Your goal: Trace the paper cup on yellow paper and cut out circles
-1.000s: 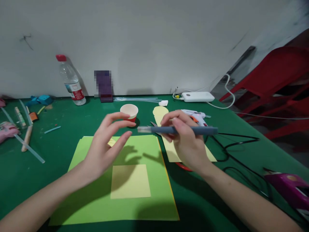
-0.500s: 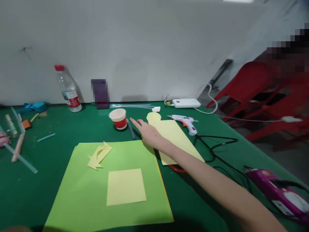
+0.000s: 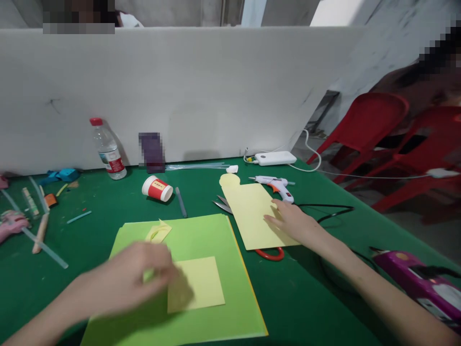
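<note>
My left hand (image 3: 133,276), smeared by motion, hovers above the light-green sheets (image 3: 201,324), close to a square of pale yellow paper (image 3: 201,283). Its fingers look bent, but whether they hold anything does not show. My right hand (image 3: 291,221) has its fingers apart over the right edge of a larger yellow paper sheet (image 3: 248,211) with a rounded tab. Partly beneath that sheet lie scissors with a red handle (image 3: 272,254). A cut yellow scrap (image 3: 160,232) sits behind my left hand. The red and white paper cup (image 3: 157,189) lies on its side beside a grey stick-like pen (image 3: 181,203).
A white glue gun (image 3: 275,185) lies behind my right hand; a purple tool (image 3: 414,283) with a black cord is at right. A water bottle (image 3: 110,154), a white power bank (image 3: 275,158) and clear glue sticks (image 3: 198,166) line the partition. A pink glue gun (image 3: 12,226) is at left.
My right hand has moved from near the cup to the yellow sheet at right. My left hand has come in over the green sheets. The cup, upright before, is now on its side.
</note>
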The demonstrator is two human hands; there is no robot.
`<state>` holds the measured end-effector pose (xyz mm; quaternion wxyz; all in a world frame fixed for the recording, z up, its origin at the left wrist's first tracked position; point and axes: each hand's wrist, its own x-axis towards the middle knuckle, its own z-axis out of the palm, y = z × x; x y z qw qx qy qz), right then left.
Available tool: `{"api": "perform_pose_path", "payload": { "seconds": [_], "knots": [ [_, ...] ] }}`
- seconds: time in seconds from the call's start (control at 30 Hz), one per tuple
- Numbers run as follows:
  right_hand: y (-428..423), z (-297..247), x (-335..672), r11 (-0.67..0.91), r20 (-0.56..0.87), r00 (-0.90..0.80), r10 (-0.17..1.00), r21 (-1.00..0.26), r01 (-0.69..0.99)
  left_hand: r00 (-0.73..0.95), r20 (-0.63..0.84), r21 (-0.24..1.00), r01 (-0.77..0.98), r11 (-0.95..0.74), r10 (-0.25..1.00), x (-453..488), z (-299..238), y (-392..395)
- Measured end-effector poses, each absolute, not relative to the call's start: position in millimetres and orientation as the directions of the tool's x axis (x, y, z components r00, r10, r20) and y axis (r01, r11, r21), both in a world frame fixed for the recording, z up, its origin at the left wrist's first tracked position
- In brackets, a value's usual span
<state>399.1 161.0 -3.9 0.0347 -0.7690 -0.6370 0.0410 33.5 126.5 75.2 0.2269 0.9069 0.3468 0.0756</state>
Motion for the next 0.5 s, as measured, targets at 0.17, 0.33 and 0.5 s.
{"api": "perform_pose_path", "payload": {
  "seconds": [0.17, 0.33, 0.5],
  "knots": [
    [153.5, -12.7, 400.3, -0.306, -0.01, 0.306, 0.952, -0.108, 0.946, 0.335, 0.237, 0.305, 0.866, -0.397, 0.912, 27.9, 67.7, 238.6],
    [151.1, -12.6, 403.0, -0.291, -0.013, 0.293, 0.956, -0.165, 0.942, 0.485, 0.173, 0.222, 0.829, -0.513, 0.857, 13.2, 52.4, 280.8],
    [159.9, -13.3, 411.6, -0.306, -0.018, 0.317, 0.948, -0.324, 0.895, 0.607, 0.064, 0.201, 0.77, -0.606, 0.792, 14.8, 54.4, 279.6]
  ]
}}
